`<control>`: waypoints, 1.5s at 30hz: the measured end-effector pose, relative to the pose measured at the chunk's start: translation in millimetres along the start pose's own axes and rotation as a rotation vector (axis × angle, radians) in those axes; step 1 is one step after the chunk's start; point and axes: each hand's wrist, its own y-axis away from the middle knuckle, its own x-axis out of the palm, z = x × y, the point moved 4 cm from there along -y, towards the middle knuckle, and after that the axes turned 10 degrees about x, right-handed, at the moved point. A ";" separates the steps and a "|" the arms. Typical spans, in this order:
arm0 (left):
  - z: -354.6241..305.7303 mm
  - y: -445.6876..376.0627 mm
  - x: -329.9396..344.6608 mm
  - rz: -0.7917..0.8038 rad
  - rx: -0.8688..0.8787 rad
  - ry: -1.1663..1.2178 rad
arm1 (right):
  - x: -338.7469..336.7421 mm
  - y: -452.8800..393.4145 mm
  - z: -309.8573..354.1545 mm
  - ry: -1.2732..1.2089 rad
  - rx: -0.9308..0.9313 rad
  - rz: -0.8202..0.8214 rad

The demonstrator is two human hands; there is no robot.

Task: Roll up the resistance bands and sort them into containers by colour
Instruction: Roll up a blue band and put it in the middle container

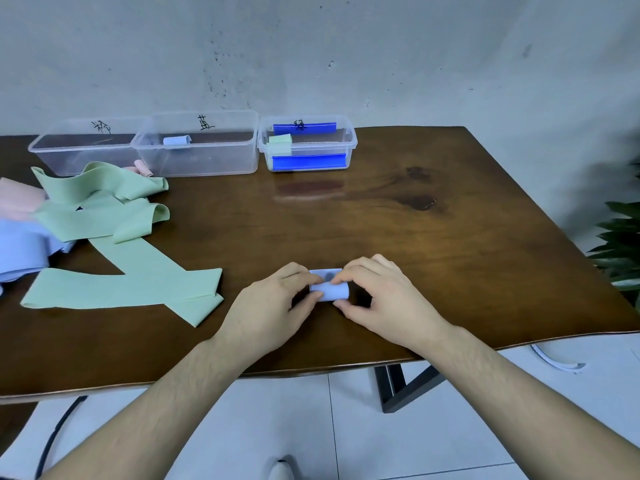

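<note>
Wooden table [381, 220]; hands [270, 306] pinching blue roll [330, 292]

Lighting even and soft, moderately bright. Glare patch on my table [398, 216] in front of the right container [307, 143]. Faint shadows beneath my hands. Wide-angle bending at the edges; focus acceptable, corners slightly soft.

Worktop [381, 220] was dark wood, shiny, smooth. Boxes [194, 147] were clear plastic. Green band [138, 271] looked soft, matt, stretchy. Wall [311, 46] was rough, grey.
</note>
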 end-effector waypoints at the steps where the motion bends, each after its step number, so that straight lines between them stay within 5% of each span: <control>1: -0.3 -0.3 -0.5 -0.014 0.003 0.005 | 0.6 -1.6 -0.6 -0.007 0.006 -0.003; 27: 3.8 -13.5 -2.3 0.005 0.071 -0.072 | 2.0 -24.6 -6.3 0.063 0.031 -0.028; 45: 15.9 -32.7 9.1 0.122 -0.046 -0.150 | 5.1 -36.2 -13.7 0.125 0.100 -0.002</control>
